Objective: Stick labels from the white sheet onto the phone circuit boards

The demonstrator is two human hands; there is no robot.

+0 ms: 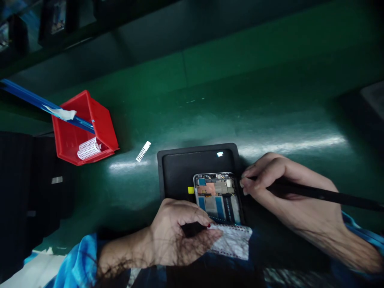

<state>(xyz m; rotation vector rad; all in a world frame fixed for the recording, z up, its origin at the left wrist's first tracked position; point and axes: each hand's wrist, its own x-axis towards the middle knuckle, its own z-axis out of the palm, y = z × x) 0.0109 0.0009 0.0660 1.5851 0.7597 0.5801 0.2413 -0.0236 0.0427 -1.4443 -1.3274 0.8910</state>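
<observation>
An opened smartphone (214,198), its circuit board and inner parts showing, lies in a black tray (177,166). Between the thumb and fingers of my left hand (180,232) is a white sticker sheet (234,241) with rows of small dark dots along its edges. The sheet covers the near end of the phone. My right hand (279,188) is to the right of the phone, pinching a slim black pen-like tool (324,195). Its tip is hidden by the fingers, so its exact kind is unclear. A yellow tab (191,190) sticks out at the phone's left side.
A red bin (103,128) at the left holds rolled dotted sheets (89,149) and a long blue strip (39,96). On the green table (210,108) lies a small dotted strip (143,151). Dark objects (18,200) stand along the left edge.
</observation>
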